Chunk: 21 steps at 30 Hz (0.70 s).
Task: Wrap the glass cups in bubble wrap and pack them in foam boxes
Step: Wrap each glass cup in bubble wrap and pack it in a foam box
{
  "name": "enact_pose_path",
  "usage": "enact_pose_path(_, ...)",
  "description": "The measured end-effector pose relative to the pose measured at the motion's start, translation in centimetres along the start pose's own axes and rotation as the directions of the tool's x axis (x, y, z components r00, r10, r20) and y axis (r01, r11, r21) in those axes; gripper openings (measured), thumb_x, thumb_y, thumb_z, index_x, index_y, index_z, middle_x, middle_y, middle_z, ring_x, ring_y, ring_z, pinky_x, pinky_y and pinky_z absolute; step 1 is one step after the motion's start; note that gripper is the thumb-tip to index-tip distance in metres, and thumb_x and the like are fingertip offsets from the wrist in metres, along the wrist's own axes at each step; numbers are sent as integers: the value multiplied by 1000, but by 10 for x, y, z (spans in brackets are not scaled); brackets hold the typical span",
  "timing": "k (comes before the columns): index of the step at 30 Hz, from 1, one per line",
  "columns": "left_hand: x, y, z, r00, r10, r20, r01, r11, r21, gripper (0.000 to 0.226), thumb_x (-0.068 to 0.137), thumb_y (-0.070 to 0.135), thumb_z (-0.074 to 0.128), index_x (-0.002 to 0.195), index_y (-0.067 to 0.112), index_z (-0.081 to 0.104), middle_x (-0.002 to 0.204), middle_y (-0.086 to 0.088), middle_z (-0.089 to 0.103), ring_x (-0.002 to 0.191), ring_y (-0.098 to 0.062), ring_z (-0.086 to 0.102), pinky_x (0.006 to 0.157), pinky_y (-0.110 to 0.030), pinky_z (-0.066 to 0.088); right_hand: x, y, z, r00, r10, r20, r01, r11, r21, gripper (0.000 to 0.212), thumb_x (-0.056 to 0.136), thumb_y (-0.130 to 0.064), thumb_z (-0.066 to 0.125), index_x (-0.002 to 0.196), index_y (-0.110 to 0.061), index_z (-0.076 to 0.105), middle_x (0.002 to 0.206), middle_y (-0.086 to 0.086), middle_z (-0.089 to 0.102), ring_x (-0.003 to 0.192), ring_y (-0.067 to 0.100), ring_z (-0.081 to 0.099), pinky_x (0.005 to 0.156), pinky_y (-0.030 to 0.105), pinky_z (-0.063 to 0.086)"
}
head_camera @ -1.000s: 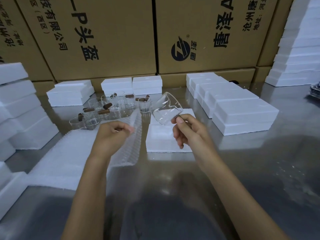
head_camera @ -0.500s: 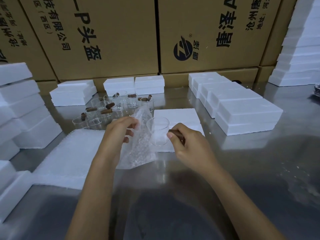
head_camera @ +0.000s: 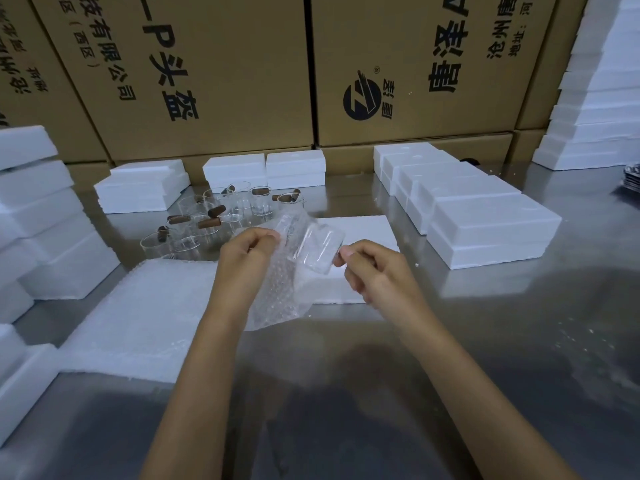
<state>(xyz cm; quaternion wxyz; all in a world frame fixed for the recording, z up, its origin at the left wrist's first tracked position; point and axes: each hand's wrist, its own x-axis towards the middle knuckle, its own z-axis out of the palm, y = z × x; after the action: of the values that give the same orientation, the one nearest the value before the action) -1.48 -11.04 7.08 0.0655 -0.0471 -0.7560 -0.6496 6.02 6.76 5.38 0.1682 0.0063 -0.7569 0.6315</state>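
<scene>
Both hands' grip (left [head_camera: 247, 252], right [head_camera: 369, 268]) holds one cup [head_camera: 320, 249] against one bubble-wrap sheet [head_camera: 280, 292].

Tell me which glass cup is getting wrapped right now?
The glass cup held up in both hands against the bubble wrap sheet; the other cups stand bare on the table.

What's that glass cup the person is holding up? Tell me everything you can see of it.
The glass cup is small, clear and empty-looking, held tilted in the air above a white foam box. The right hand pinches it at its right side; whether it has a brown handle like the cups on the table is hidden. A sheet of bubble wrap, pinched by the left hand, lies against its left side and hangs below, only partly round it.
</scene>
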Motion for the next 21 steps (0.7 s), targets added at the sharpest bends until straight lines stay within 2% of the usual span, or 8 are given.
enact_pose_path(3,-2,1,2,983,-136,125,150,982,-113,21,97,18,58,88,22,77,88,6,71,87,-15,62,75,-26,47,1,-5,-1,993,82,83,-100,964,247,28,103,-25,53,83,-18,70,75,-4,62,65,13,51,52,24,41)
enact_pose_path(7,-5,5,6,958,-187,219,242,934,-261,17,95,16,63,97,15,79,88,-1,76,75,-12,69,61,-20,55,2,-1,3,991,94,93,-107,982,157,27,102,-21,53,84,-22,73,108,-5,70,105,3,61,85,26,50)
enact_pose_path(10,-3,4,4,959,-175,224,238,925,-297,19,97,18,60,101,11,77,93,-3,75,80,-15,67,73,-26,55,2,0,3,990,111,90,-127,972,199,26,103,-18,52,97,0,70,101,5,76,92,12,70,81,28,56)
enact_pose_path(12,-3,4,3,956,-178,234,252,904,-345,22,98,19,59,91,12,79,87,-2,73,78,-14,66,74,-26,54,1,0,6,993,114,37,-119,976,184,26,103,-16,52,94,3,68,94,7,77,77,13,69,75,29,57)
enact_pose_path(14,-3,5,3,962,-175,207,240,908,-343,23,98,20,60,88,15,80,89,-1,73,83,-15,66,81,-29,50,1,2,8,996,81,-28,-79,995,60,24,102,-18,55,90,-2,69,86,0,76,70,10,65,74,32,55)
enact_pose_path(16,-3,5,4,977,-133,164,175,944,-279,20,98,21,61,92,16,78,89,1,73,86,-20,63,80,-31,48,-1,5,7,998,-13,-59,2,984,-178,21,99,-24,58,84,-12,67,74,-14,68,69,5,60,72,32,50)
enact_pose_path(19,-10,10,10,994,69,79,-59,991,-123,18,97,18,63,85,23,75,72,16,67,69,-3,56,63,-15,45,-4,10,9,969,-244,-32,191,829,-526,16,96,-29,59,85,-19,65,86,-14,52,87,4,52,69,30,45)
enact_pose_path(21,-18,16,16,963,247,107,-249,968,5,20,96,15,64,82,27,73,76,20,69,69,4,57,65,-7,44,-4,12,10,936,-351,-31,247,717,-652,15,96,-30,59,90,-19,66,96,-9,47,99,10,49,66,33,48)
